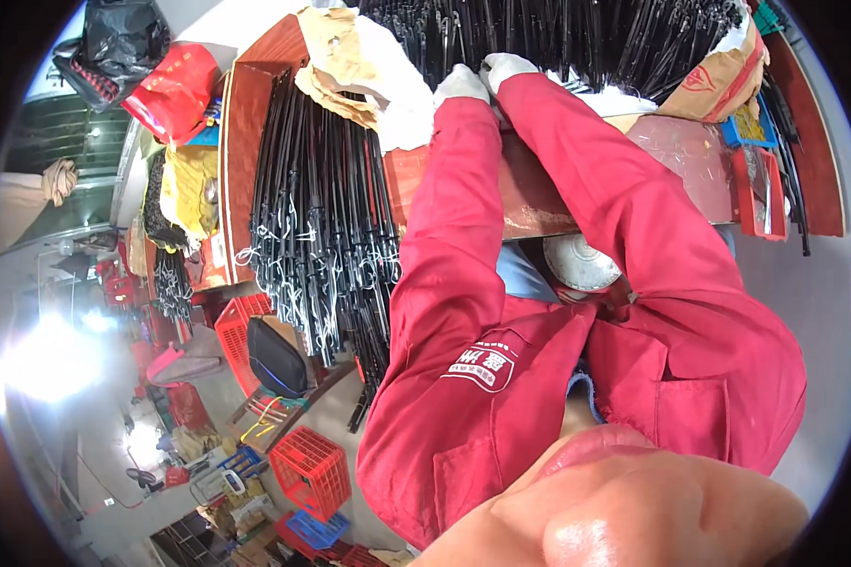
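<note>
Both my arms, in red sleeves, stretch forward to the near edge of a wide heap of thin black metal rods (558, 42), which look like umbrella frames. My left hand (463, 84), in a white glove, is closed against the rod ends. Close beside it on the right, my right hand (506, 68), also gloved in white, has its fingers curled together. What the fingers of either hand hold is too small or hidden to make out. Left of my arms hangs a bundle of black rods (321, 208) with white strings at the lower ends.
Torn brown paper (355, 61) lies between the two rod heaps. A red-brown bench (529, 194) runs below my forearms. A red tray (761, 194) and a blue box (749, 129) sit at the right. Red crates (310, 472) and a black bag (276, 357) stand at the lower left.
</note>
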`<state>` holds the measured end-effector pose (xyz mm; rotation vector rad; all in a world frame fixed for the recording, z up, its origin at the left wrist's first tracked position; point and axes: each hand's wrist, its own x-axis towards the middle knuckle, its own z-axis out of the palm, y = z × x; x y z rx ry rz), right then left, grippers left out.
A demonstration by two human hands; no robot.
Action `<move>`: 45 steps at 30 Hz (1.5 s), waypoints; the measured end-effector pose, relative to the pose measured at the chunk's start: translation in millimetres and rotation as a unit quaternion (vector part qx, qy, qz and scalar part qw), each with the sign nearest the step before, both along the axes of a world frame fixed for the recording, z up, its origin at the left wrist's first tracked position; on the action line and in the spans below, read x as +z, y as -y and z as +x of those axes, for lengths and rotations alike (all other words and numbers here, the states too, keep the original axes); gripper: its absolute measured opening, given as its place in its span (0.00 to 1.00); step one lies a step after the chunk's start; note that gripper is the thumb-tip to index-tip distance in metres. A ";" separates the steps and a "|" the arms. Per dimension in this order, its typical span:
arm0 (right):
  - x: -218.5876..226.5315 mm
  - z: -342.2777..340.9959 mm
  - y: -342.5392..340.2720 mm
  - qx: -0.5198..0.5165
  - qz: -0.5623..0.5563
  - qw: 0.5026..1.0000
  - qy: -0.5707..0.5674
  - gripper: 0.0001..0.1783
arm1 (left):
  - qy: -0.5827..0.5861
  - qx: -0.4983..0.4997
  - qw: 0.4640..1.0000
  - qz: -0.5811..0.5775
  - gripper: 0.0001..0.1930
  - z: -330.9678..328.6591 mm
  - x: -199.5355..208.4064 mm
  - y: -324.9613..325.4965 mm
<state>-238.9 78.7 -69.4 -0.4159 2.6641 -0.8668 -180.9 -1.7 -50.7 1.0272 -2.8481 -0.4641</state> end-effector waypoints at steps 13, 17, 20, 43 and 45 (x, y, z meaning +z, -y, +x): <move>-5.4 4.4 7.4 -0.020 -0.041 0.999 0.005 0.19 | -0.310 -0.084 0.934 0.155 0.08 -16.7 -35.5 38.1; 11.5 39.0 -21.3 -0.008 -0.149 0.988 -0.041 0.15 | -0.355 -0.017 0.821 0.447 0.05 -6.2 -22.4 22.2; 38.5 62.3 -54.9 0.030 -0.119 0.990 -0.065 0.15 | -0.341 -0.075 0.870 0.349 0.05 6.4 0.2 -10.9; -17.0 10.1 -93.4 -0.073 -0.406 0.908 0.075 0.18 | -0.236 -0.087 0.966 0.063 0.13 16.8 8.8 -72.3; -11.0 28.2 -89.6 -0.067 -0.382 0.921 0.027 0.17 | -0.242 -0.030 0.968 0.055 0.12 9.1 8.1 -69.0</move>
